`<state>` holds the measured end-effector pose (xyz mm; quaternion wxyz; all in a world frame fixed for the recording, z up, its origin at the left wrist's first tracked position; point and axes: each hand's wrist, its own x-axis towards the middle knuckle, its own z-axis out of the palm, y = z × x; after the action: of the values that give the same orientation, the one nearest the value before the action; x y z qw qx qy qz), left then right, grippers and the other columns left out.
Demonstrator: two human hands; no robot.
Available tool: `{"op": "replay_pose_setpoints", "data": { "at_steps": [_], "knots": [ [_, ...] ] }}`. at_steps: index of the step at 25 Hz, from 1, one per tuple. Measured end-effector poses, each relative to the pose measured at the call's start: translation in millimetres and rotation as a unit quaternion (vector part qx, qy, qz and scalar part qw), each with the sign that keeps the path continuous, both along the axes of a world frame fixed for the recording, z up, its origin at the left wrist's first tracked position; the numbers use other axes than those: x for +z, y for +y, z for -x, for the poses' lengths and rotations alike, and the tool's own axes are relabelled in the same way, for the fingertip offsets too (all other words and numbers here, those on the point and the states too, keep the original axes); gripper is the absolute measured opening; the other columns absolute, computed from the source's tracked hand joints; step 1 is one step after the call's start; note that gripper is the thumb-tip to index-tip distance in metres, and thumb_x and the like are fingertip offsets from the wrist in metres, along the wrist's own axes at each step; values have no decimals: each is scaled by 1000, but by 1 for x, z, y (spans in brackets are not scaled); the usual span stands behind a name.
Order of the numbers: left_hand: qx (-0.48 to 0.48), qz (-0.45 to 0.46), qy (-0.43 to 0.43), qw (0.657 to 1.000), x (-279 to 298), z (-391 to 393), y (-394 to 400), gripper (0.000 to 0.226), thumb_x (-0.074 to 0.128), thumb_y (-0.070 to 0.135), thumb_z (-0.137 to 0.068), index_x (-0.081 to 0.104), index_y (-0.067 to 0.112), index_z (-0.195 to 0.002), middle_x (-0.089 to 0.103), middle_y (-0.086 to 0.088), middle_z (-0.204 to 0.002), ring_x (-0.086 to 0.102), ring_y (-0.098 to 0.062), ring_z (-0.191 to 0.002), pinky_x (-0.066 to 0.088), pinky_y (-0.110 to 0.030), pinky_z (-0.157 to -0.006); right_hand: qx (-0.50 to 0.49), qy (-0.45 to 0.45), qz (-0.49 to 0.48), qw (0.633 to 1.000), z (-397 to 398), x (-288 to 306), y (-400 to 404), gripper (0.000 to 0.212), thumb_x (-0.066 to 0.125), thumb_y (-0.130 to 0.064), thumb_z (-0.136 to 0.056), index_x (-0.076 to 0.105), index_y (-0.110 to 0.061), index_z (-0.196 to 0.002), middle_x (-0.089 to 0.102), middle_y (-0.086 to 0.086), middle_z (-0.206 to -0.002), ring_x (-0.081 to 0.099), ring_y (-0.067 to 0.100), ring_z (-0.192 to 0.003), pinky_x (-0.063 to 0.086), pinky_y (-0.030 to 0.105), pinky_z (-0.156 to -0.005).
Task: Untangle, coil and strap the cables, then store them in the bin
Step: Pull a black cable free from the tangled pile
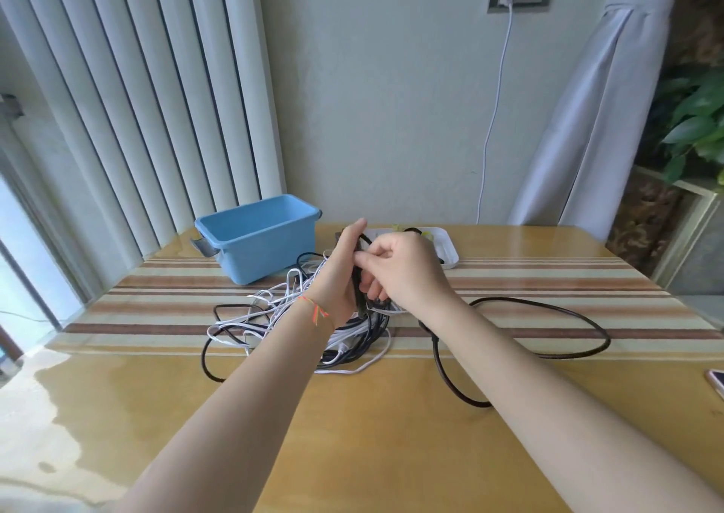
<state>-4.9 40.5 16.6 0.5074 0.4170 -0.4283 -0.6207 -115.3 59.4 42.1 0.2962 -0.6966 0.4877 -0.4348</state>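
Observation:
A tangle of white and black cables [274, 324] lies on the table's striped runner. My left hand [341, 277] holds a coil of dark cable [358, 293] upright above the tangle, thumb up. My right hand [403, 273] pinches a strand of that coil against the left hand. One long dark cable [568, 313] loops out to the right across the table and runs back under my right forearm. The blue bin [258, 234] stands behind the tangle to the left, and nothing shows inside it.
A white tray [446, 246] with small items sits behind my hands. A phone [717, 383] lies at the table's right edge. A white charger cord [493, 121] hangs from a wall socket. Blinds stand at the left, a curtain and a plant at the right.

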Motion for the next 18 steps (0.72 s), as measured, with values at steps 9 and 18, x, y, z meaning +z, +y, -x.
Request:
{"op": "replay_pose_setpoints", "data": {
  "at_steps": [9, 18],
  "knots": [
    [44, -21, 307, 950, -5, -35, -13, 50, 47, 47, -99, 26, 25, -60, 20, 8, -47, 21, -8, -43, 17, -21, -48, 164, 95, -100, 977, 10, -23, 12, 50, 50, -49, -99, 57, -6, -74, 51, 4, -44, 45, 18, -36, 40, 27, -50],
    [-132, -44, 295, 945, 5, -53, -6, 60, 35, 68, -94, 45, 18, -63, 17, 13, -41, 11, -6, -35, 21, -18, -37, 267, 1, -336, 903, 66, -46, -20, 105, 68, -86, -48, 56, -12, -122, 59, 5, -78, 45, 14, -56, 35, 20, -48]
  ]
}}
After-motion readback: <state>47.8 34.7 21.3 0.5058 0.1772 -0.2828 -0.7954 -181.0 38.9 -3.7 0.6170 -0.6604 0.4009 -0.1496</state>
